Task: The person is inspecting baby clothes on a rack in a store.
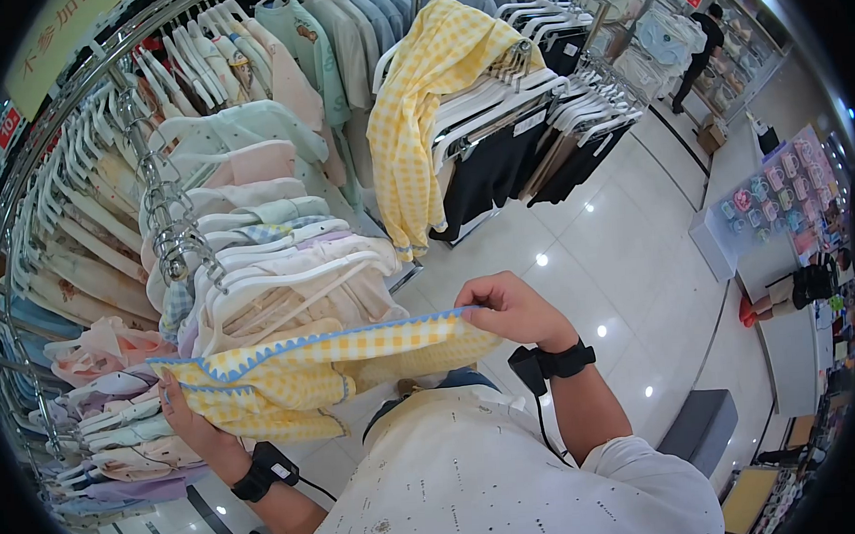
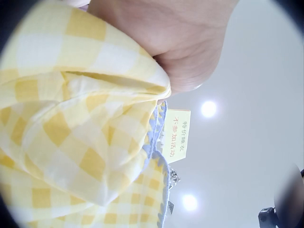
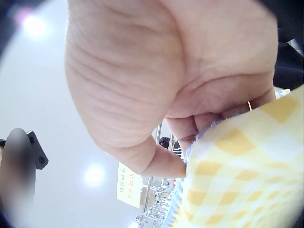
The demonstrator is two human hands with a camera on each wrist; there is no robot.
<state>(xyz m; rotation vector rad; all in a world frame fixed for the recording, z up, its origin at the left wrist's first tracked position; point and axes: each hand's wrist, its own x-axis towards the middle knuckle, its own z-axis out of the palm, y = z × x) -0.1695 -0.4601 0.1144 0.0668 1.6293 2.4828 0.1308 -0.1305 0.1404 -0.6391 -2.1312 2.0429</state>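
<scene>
A yellow-and-white checked garment [image 1: 288, 371] with a blue scalloped edge is stretched between both hands in the head view. The left hand [image 1: 199, 429] grips its left end, thumb up along the cloth. At the other end the right hand [image 1: 515, 311] pinches the blue-trimmed edge between thumb and fingers. In the left wrist view the garment [image 2: 80, 128] hangs in folds from the left hand [image 2: 166, 33]. The right wrist view has the right hand [image 3: 166, 71] with curled fingers on the blue edge of the garment [image 3: 242, 166].
A second yellow checked garment [image 1: 405, 123] lies over a rack of hangers with dark trousers [image 1: 486, 182]. Racks of pale clothes [image 1: 251, 218] stand close ahead and left. A grey bench [image 1: 695, 434] is at right; a person [image 1: 699, 55] stands far off.
</scene>
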